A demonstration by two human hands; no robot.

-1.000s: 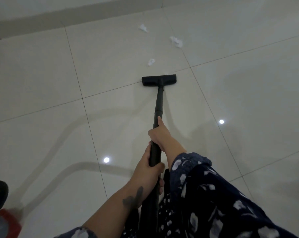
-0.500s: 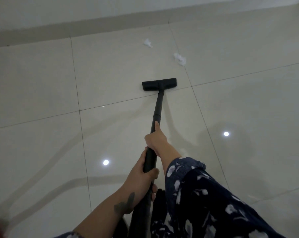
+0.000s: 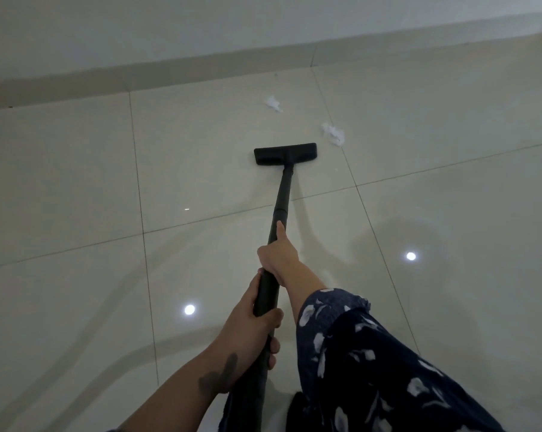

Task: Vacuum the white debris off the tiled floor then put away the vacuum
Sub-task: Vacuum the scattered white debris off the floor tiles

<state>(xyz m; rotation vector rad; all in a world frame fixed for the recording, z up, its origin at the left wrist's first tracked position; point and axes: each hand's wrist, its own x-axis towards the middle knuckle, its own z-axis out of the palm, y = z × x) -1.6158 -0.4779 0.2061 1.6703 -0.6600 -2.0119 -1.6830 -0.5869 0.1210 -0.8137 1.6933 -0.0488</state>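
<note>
Both my hands hold the black vacuum wand (image 3: 280,198), which slants down and away from me. My left hand (image 3: 257,316) wraps the lower part of the tube. My right hand (image 3: 277,254) grips higher up, its index finger stretched along the tube. The flat black floor head (image 3: 285,153) rests on the pale tiled floor (image 3: 76,182). Two bits of white debris lie beyond it: one piece (image 3: 333,133) just to the head's right front, another piece (image 3: 273,102) farther off, nearer the wall.
A grey skirting (image 3: 170,68) runs along the wall at the top. Two ceiling lights reflect as bright spots (image 3: 189,309) on the glossy tiles. My dark patterned sleeve (image 3: 372,363) fills the lower right.
The floor head has slid forward over the nearest white scrap, which is no longer visible. The view has tilted up toward the wall, and the red and black object at lower left has left the frame.
</note>
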